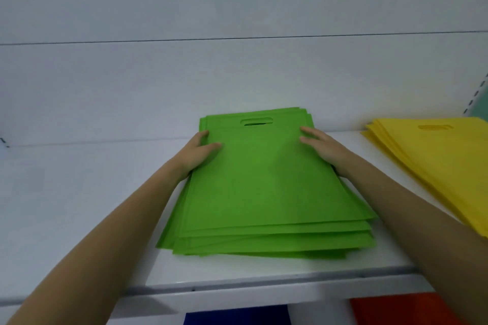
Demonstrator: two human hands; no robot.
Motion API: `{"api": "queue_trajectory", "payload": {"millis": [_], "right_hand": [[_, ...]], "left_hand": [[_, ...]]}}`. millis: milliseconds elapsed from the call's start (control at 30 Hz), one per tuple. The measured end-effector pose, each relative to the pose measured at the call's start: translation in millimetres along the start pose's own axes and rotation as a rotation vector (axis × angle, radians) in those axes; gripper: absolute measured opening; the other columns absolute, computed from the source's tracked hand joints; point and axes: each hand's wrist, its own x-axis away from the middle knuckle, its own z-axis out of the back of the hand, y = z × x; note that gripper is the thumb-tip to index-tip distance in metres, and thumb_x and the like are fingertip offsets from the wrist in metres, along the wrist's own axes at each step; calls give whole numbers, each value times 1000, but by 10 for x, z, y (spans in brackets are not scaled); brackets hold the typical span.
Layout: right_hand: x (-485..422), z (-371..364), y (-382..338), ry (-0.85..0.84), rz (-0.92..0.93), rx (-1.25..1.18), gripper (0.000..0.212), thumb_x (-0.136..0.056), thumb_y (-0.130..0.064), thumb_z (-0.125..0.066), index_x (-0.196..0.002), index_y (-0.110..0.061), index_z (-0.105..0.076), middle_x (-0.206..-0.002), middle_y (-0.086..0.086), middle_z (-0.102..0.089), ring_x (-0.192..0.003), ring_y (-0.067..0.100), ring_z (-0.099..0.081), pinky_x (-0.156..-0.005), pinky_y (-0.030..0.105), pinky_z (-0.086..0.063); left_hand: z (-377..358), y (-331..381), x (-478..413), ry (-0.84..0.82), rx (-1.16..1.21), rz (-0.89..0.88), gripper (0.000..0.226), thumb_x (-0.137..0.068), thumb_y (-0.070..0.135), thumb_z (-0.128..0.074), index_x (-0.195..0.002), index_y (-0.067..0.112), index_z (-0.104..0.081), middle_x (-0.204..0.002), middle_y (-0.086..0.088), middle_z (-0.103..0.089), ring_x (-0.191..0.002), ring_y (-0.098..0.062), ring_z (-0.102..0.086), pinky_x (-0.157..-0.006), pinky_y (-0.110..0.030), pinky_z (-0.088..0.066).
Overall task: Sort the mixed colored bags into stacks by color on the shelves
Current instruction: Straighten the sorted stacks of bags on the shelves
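A stack of several flat green bags (pixel 264 187) with cut-out handles lies in the middle of the white shelf (pixel 79 192). My left hand (pixel 198 152) holds the stack's left edge near the top, thumb on the upper bag and fingers curled round the side. My right hand (pixel 320 148) rests flat on the right side of the top bag, fingers straight. To the right lies a stack of yellow bags (pixel 433 166), partly cut off by the frame.
The shelf's back wall (pixel 237 74) rises just behind the green stack. Below the shelf's front edge (pixel 264 282) a blue bag (pixel 237 316) and a red bag (pixel 396 310) show on a lower level.
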Motion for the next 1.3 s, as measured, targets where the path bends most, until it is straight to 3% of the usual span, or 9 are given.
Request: {"api": "queue_trajectory", "payload": {"millis": [233,367,633,733,900,1033,1200,1300], "right_hand": [[7,97,70,14,20,-102,44,-93,-21,-52,-137,-21,-42,-143,8,-42,-123,23,-49,-104,39,-40],[69,13,73,70,85,60,44,-93,-25,-52,-136,-23,-44,-144,1,-39,-130,19,-41,-110,36,-33],[316,134,135,-54,29,-108,45,-95,-17,-49,-138,-19,-40,-142,12,-43,-120,26,-51,-97,36,-44],[559,172,187,-82,17,-101,47,-94,-17,-49,-140,-19,-38,-145,13,-38,-117,25,-52,-95,36,-45],[975,254,254,-134,21,-13,46,-93,-20,-51,-138,-20,-40,-145,9,-39,-129,24,-43,-111,41,-33],[1298,231,308,-85,49,-28,45,-94,-16,-48,-139,-16,-40,-141,9,-44,-130,21,-42,-114,40,-28],[1606,18,276,-95,52,34,49,-90,-25,-56,-137,-20,-41,-146,6,-38,-134,20,-36,-116,41,-24],[1775,-90,202,-80,102,133,60,-84,-33,-63,-138,-22,-41,-148,3,-34,-135,16,-34,-115,36,-24]], "left_hand": [[-4,-9,38,32,-3,-19,58,-91,19,-56,-142,17,-30,-135,-10,-47,-101,-22,-56,-85,-32,-46],[-110,30,90,52,-6,-42,56,-90,22,-57,-141,23,-34,-135,-6,-48,-101,-21,-57,-86,-31,-47],[-29,-103,421,49,28,-36,53,-92,15,-54,-141,19,-33,-144,-12,-37,-110,-25,-54,-87,-36,-46],[-10,-130,620,73,0,-24,56,-92,17,-53,-143,20,-29,-150,-14,-24,-124,-28,-45,-89,-35,-41],[64,-213,1007,49,-16,-39,57,-92,17,-53,-143,23,-29,-151,-15,-22,-134,-24,-36,-99,-32,-37],[133,-279,1287,30,-34,-48,56,-92,17,-54,-142,24,-31,-151,-17,-23,-137,-20,-31,-110,-37,-31],[-32,-201,1559,-8,-80,-109,53,-93,18,-52,-142,15,-31,-142,-11,-41,-118,-20,-49,-100,-28,-38],[-87,-186,1648,-18,-96,-122,55,-91,26,-54,-142,14,-34,-142,-8,-43,-123,-20,-48,-108,-35,-36]]}}
